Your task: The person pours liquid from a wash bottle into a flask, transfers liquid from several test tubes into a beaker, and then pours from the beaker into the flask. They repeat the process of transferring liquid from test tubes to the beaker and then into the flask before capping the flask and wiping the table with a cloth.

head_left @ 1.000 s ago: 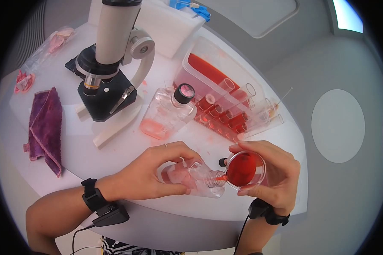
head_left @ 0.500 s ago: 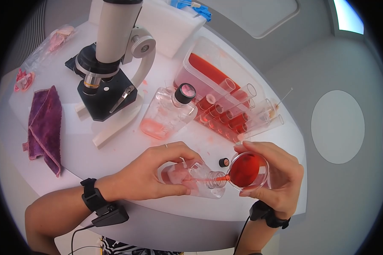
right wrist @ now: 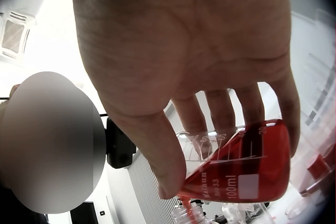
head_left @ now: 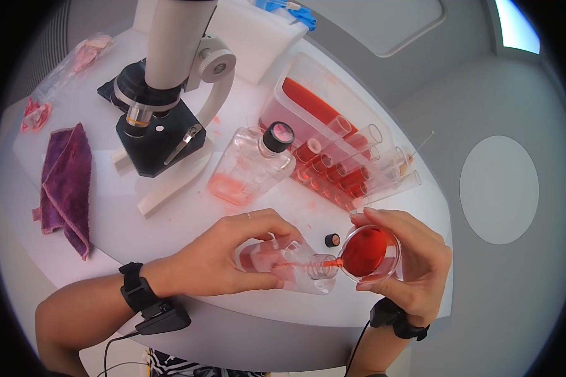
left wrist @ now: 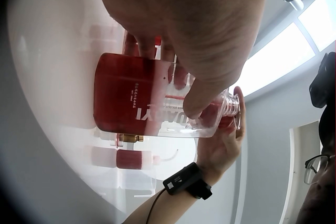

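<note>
Pouring red liquid, the glass beaker [head_left: 368,253] is tipped on its side so its lip sits right at the open neck of the clear bottle [head_left: 289,267], and a thin red stream crosses between the two. The right hand [head_left: 415,267] wraps its fingers and thumb round the beaker, which keeps the spout low and aimed. The left hand [head_left: 229,257] grips the bottle from above and holds it tilted low over the near edge of the white counter [head_left: 188,220], neck turned toward the beaker so the narrow mouth meets the flow. A small black cap [head_left: 332,240] lies on the counter just behind the neck, near enough to reach. Farther back stand a capped bottle [head_left: 251,164], a rack of test tubes [head_left: 352,169] and a microscope [head_left: 163,94], with a purple cloth [head_left: 63,185] off to the left.
</note>
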### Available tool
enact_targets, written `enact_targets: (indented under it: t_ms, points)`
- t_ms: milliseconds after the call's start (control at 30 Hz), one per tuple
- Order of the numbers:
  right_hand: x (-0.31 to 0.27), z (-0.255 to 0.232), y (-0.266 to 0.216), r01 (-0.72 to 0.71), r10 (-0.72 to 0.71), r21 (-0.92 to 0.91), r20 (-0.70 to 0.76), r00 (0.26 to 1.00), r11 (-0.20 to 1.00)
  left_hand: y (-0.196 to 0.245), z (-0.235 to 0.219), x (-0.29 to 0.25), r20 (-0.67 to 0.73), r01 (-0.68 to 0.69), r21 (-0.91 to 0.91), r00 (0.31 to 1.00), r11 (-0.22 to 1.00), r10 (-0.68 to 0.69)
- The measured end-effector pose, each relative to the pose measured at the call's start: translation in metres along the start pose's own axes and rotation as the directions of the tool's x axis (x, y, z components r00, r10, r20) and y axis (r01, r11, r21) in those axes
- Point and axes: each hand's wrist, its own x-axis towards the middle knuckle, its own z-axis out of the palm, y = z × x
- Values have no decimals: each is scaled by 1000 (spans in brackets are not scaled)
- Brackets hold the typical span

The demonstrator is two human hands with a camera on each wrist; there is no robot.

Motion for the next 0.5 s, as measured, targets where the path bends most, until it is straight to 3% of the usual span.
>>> enact_targets:
  t_ms: [500]
  points:
    - [1,1,-1,17,-17,-41,2,1000,999,0,-1,1,15,12,4,1000,1000,-12]
